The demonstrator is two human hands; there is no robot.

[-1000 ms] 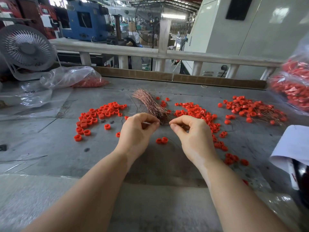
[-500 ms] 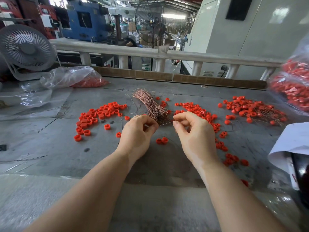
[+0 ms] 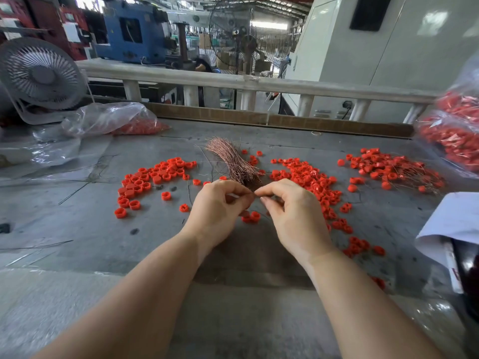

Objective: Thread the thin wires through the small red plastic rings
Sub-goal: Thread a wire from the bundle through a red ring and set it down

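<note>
Red rings (image 3: pixel 305 177); copper-pink wire bundle (image 3: pixel 233 159); grey table (image 3: pixel 77 224); blue machine (image 3: pixel 132 29).

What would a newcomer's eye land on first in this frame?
Most likely the bright red rings: a loose heap left of centre, a denser trail right of centre, and a wire-tangled pile far right on the grey table. Next, the left hand and right hand, fingertips nearly meeting mid-frame, just in front of the copper wire bundle.
</note>
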